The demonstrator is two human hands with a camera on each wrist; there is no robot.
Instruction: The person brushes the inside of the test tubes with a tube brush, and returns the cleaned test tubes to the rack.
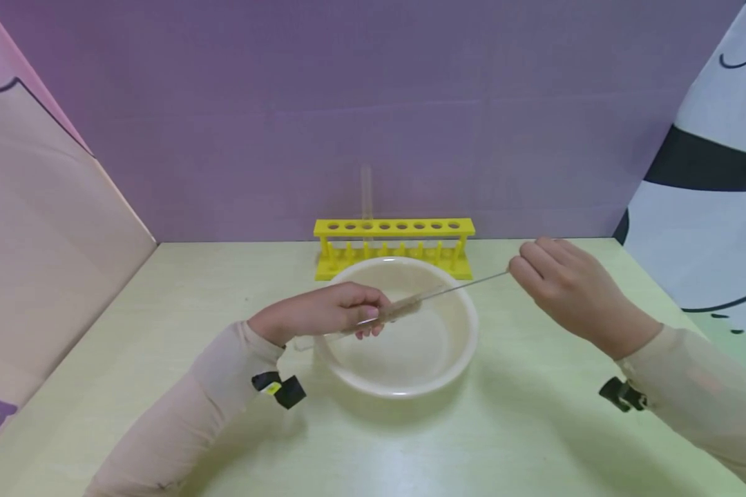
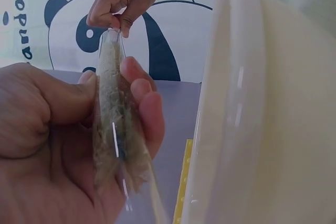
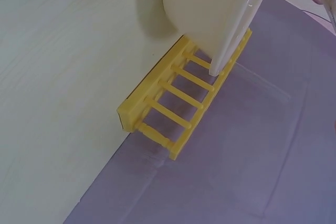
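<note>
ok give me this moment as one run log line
left hand: grips test tube; right hand: pinches brush wire; bristles: inside test tube; basin: below; yellow rack: behind basin

Head view: from above table's (image 1: 404, 455) near side, forward and down, widest; left wrist view: very near left hand (image 1: 326, 310), rolled sideways, facing along test tube (image 2: 118, 114) to right hand (image 1: 566, 297) and panda-print wall (image 2: 184, 30); right wrist view: farther off, slanted, facing yellow test-tube rack (image 3: 144, 95), purple wall (image 3: 262, 129); white basin (image 1: 400, 395) shared by all
</note>
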